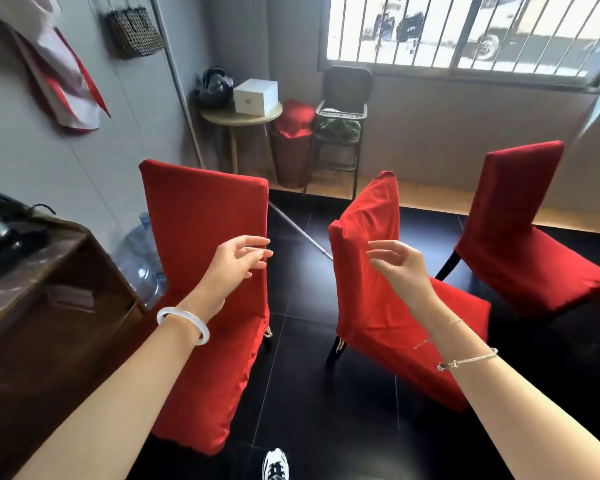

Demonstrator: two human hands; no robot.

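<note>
- Black tiled floor (302, 375) runs below a barred window (465, 29).
- Both released: left hand (238, 261) and right hand (400, 268) hover, fingers loose, holding nothing.
- Just beyond the right hand, the middle chair's slipcover (364, 216) sits bright red, wrinkled and skewed.
- Probably soft, light, stretchy cloth; pinch its top corners.

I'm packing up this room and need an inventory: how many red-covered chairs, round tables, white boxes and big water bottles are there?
Red-covered chairs: 3
Round table: 1
White box: 1
Big water bottle: 1
Total: 6
</note>
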